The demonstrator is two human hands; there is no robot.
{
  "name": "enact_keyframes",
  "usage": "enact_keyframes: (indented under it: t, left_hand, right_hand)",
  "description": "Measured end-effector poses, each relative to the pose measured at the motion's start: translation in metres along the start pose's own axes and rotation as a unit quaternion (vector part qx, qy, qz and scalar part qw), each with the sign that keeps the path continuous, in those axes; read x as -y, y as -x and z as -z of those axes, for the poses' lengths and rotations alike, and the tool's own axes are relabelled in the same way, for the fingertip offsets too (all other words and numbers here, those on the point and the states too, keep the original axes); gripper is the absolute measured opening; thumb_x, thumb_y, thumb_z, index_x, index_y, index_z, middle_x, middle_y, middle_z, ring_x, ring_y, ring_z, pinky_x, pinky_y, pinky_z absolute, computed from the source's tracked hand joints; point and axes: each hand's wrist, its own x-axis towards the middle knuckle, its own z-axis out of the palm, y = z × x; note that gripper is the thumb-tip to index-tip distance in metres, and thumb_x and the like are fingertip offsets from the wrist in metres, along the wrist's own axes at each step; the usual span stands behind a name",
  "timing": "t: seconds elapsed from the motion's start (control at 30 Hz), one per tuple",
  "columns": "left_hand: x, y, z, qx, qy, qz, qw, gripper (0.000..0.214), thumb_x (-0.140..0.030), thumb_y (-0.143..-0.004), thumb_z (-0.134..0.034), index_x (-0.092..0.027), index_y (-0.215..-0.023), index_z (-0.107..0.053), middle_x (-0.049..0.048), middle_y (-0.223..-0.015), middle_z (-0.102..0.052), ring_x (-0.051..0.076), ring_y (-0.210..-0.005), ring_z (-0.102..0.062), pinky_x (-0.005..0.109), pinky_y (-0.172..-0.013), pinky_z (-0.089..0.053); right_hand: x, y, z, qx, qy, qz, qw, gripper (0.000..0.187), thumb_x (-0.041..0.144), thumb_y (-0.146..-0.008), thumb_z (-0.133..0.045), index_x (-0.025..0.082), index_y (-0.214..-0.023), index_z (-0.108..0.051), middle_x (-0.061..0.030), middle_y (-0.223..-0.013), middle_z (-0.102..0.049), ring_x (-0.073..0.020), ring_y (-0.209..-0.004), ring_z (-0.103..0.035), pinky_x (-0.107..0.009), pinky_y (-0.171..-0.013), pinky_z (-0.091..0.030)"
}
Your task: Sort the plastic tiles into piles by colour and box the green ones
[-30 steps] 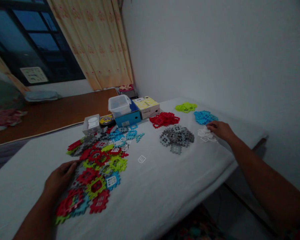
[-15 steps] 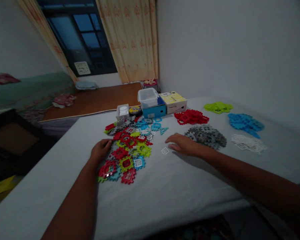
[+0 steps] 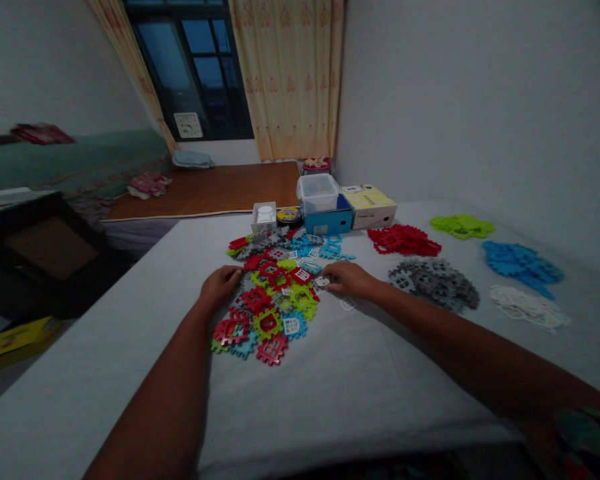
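Note:
A mixed heap of red, green, blue and grey interlocking plastic tiles (image 3: 273, 303) lies on a grey-white table (image 3: 330, 387) in front of me. My left hand (image 3: 220, 285) rests on the heap's left edge with its fingers curled on the tiles. My right hand (image 3: 347, 279) reaches the heap's right edge, its fingertips pinching a small white window piece (image 3: 323, 281). Another small white piece (image 3: 349, 304) lies loose just below that hand.
Sorted piles lie to the right: red (image 3: 404, 240), grey (image 3: 435, 281), green (image 3: 462, 226), blue (image 3: 521, 261), white (image 3: 529, 308). Boxes and a clear tub (image 3: 320, 193) stand at the table's back edge. A wooden platform (image 3: 205, 190) and a window lie beyond.
My right hand has come from the white pile at the far right to the mixed heap's right edge. The view has swung to the left. My left hand stays on the heap.

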Motion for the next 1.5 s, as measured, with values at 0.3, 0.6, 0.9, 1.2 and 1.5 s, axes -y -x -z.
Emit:
enact_keyframes:
  t: [0.3, 0.6, 0.9, 1.2, 1.5]
  left_hand:
    - [0.004, 0.000, -0.003, 0.000, -0.010, 0.011, 1.000, 0.048, -0.047, -0.087, -0.039, -0.020, -0.113, -0.068, 0.0058, -0.113, -0.070, 0.022, -0.102, -0.063, 0.027, -0.083, -0.047]
    - [0.005, 0.000, 0.000, 0.008, 0.005, 0.018, 1.000, 0.048, -0.049, -0.086, -0.040, -0.021, -0.113, -0.067, 0.0054, -0.114, -0.070, 0.022, -0.103, -0.063, 0.028, -0.087, -0.047]
    - [0.012, -0.007, 0.001, 0.001, -0.021, 0.027, 0.999, 0.045, -0.049, -0.082, -0.043, -0.023, -0.108, -0.070, 0.0054, -0.113, -0.071, 0.026, -0.102, -0.064, 0.032, -0.086, -0.050]
    - [0.001, -0.005, 0.003, -0.003, -0.049, 0.048, 0.998, 0.048, -0.049, -0.084, -0.039, -0.022, -0.110, -0.070, 0.0060, -0.111, -0.071, 0.026, -0.101, -0.065, 0.033, -0.083, -0.052]
    - [-0.004, 0.001, 0.003, -0.005, -0.038, 0.031, 0.999, 0.050, -0.048, -0.085, -0.038, -0.020, -0.113, -0.069, 0.0065, -0.114, -0.070, 0.024, -0.103, -0.064, 0.030, -0.085, -0.049]
  right_hand:
    - [-0.026, 0.035, 0.015, -0.019, -0.193, -0.116, 0.974, 0.036, 0.027, -0.084, -0.052, 0.014, -0.117, -0.059, -0.0001, -0.067, -0.064, -0.0119, -0.058, -0.056, -0.021, -0.054, -0.038]
    - [-0.030, 0.059, 0.037, -0.062, -0.225, -0.101, 0.967, 0.031, 0.031, -0.079, -0.056, 0.015, -0.104, -0.067, -0.0029, -0.078, -0.069, -0.0148, -0.070, -0.061, -0.025, -0.065, -0.047]
    - [-0.106, 0.196, 0.116, -0.301, -0.045, -0.295, 0.906, 0.030, 0.041, -0.080, -0.056, 0.019, -0.097, -0.068, -0.0074, -0.087, -0.071, -0.0207, -0.078, -0.065, -0.033, -0.073, -0.049]
    - [-0.176, 0.314, 0.112, -0.218, 0.132, -0.479, 0.840, 0.022, 0.042, -0.077, -0.061, 0.024, -0.085, -0.072, -0.0137, -0.089, -0.071, -0.0289, -0.070, -0.062, -0.041, -0.059, -0.042]
    - [-0.030, 0.130, 0.070, -0.124, -0.019, -0.072, 0.990, 0.027, 0.034, -0.089, -0.050, 0.022, -0.106, -0.067, -0.0078, -0.106, -0.068, -0.0203, -0.092, -0.062, -0.034, -0.083, -0.048]
